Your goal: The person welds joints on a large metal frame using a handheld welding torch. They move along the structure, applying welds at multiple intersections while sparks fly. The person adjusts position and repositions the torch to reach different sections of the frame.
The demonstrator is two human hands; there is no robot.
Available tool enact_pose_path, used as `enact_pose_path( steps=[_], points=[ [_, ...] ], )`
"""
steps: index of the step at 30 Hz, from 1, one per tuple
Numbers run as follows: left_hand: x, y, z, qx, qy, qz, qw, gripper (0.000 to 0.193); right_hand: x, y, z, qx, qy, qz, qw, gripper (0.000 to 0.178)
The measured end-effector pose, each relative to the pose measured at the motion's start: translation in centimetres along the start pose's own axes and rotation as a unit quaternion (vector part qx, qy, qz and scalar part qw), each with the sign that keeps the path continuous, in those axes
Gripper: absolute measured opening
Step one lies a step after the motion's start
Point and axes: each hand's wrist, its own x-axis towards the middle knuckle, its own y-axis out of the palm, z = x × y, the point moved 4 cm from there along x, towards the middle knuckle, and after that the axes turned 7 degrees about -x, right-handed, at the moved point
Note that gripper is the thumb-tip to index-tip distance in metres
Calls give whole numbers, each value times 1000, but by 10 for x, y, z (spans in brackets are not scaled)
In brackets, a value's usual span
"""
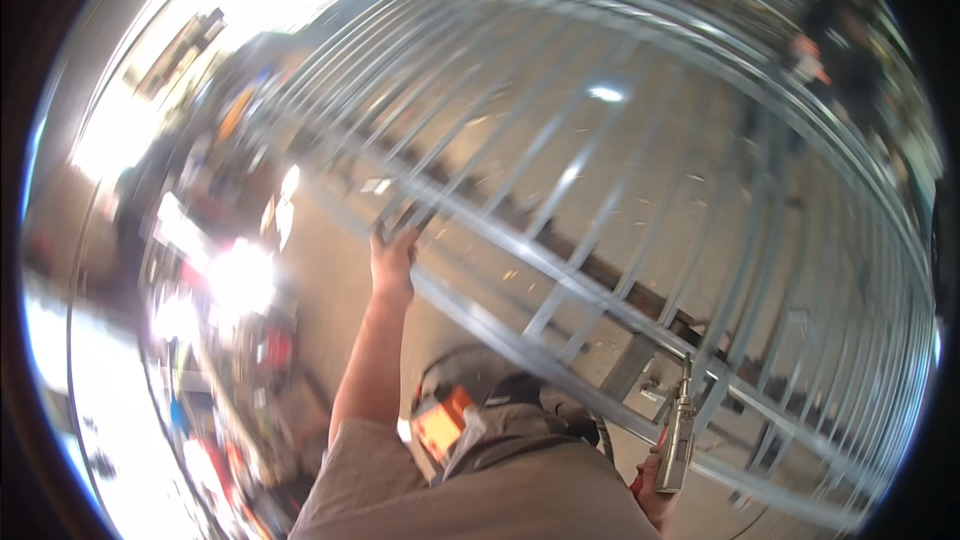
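A long silver metal railing (560, 265) with several parallel bars stretches across the view in front of me. My left hand (392, 258) reaches out to its near side, with thumb and fingers closed about one of its bars; motion blurs the fingertips. At the lower right, my right hand (653, 488) is wrapped around a silver hand-held tool (677, 445) with a narrow nose and a bit of red by the grip. The tool points away from me, its tip at or close to the railing's lower rail; contact cannot be made out. My forearm hides nothing of the tool.
A person in dark clothes (845, 55) is beyond the railing at the far right. Blurred clutter (270, 350) lines the left side near bright light. Small scraps lie on the brown floor (640, 130). An orange thing (443, 425) is close to my body.
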Motion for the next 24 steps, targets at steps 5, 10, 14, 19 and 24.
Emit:
enact_pose_path(
  steps=[5, 10, 14, 19, 24],
  points=[
    [-57, -211, -33, -18, 28, -268, 963, 97, 18, -23, -18, -25, 31, 114, 993, 39],
    [-131, -351, -52, -85, 57, -408, 907, 22, 35, -9, -27, -70, -237, 162, 955, 54],
    [-166, -426, -59, -142, 52, -453, 879, 20, 39, -9, -53, -71, -190, 206, 957, 80],
    [-120, -427, -44, -214, 58, -272, 936, 21, 34, -8, -38, -34, -61, 238, 969, 78],
    [-73, -324, 20, 31, 42, -292, 955, 25, 11, -3, 22, -77, -72, 185, 977, 80]
  ],
)
